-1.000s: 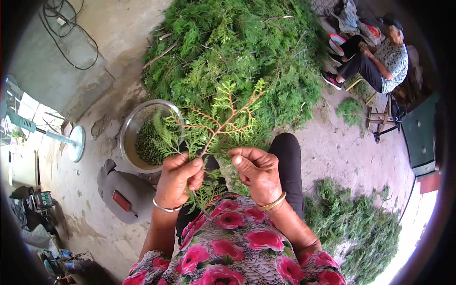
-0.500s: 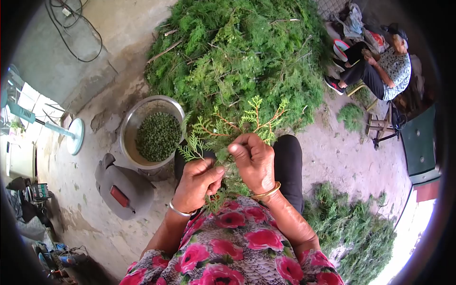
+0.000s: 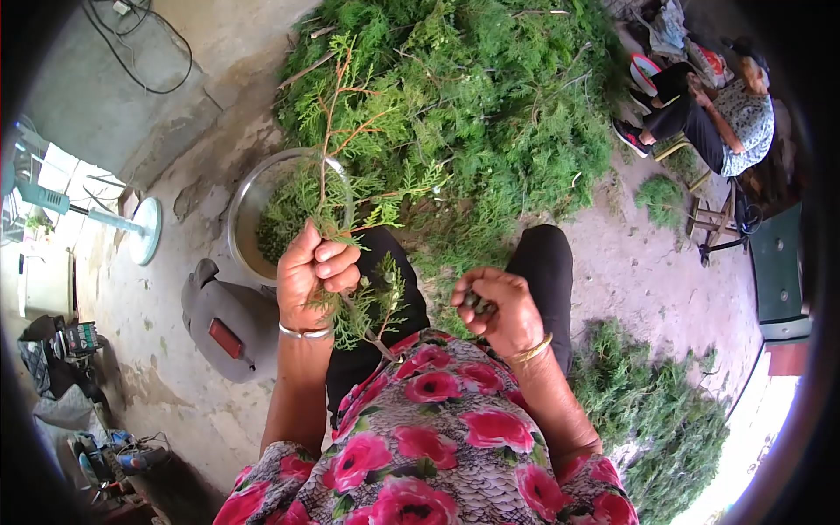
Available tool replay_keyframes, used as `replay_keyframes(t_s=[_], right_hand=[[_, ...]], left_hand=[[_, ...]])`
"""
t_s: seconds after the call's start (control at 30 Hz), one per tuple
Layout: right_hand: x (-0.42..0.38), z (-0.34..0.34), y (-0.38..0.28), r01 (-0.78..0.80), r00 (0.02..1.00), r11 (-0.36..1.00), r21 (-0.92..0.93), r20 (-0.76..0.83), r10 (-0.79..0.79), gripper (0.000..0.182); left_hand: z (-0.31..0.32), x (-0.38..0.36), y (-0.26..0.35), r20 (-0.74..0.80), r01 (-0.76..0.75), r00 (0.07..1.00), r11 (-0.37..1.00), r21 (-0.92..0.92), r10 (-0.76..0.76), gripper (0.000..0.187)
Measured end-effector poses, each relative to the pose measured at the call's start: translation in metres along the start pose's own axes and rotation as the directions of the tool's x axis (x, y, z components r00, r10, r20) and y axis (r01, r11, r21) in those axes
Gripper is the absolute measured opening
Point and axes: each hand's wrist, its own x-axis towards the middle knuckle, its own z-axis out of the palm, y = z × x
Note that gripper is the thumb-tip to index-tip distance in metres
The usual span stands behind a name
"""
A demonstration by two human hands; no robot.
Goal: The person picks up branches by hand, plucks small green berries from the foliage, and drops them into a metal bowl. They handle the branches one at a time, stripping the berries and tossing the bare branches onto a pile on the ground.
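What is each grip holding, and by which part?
Left grip: a conifer branch, around its mid-length. Right grip: several small green cones, cupped together.

You have open space between your left hand (image 3: 319,262) and right hand (image 3: 497,308); the straight line from right hand to bowl (image 3: 245,225) meets your left hand and its branch (image 3: 323,171), whose sprays overlap the bowl's right side; ahead, beyond your knees (image 3: 549,262), the pile (image 3: 472,96) blocks you; rightward, floor (image 3: 608,271) gives room between pile and heap (image 3: 647,402).
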Motion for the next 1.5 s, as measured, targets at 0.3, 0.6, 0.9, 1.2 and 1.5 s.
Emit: replay_keyframes(t_s=[0.3,0.6,0.9,1.2,1.5], right_hand=[[0.006,0.023,0.037,-0.201,0.945,0.967,0.154,0.290,0.150,0.040],[0.005,0.031,0.032,-0.147,0.956,0.987,0.066,0.265,0.124,0.030],[0.007,0.021,0.018,0.150,0.977,0.938,-0.313,0.195,-0.091,0.015],[0.025,0.015,0.042,0.208,0.975,0.912,-0.355,0.005,-0.221,0.014],[0.018,0.012,0.041,0.203,0.979,0.877,-0.435,0.082,-0.186,0.007]], left_hand=[[0.010,0.006,-0.028,0.123,0.079,0.989,0.995,0.061,-0.086,0.022],[0.025,0.007,-0.051,-0.036,0.069,0.998,0.943,0.325,-0.061,0.015],[0.030,0.006,-0.065,-0.135,-0.085,0.955,0.683,0.726,0.263,0.028],[0.031,-0.028,-0.079,-0.400,0.361,0.893,0.858,0.365,-0.205,0.027],[0.013,-0.039,-0.097,-0.450,0.328,0.875,0.903,0.278,-0.179,0.021]])
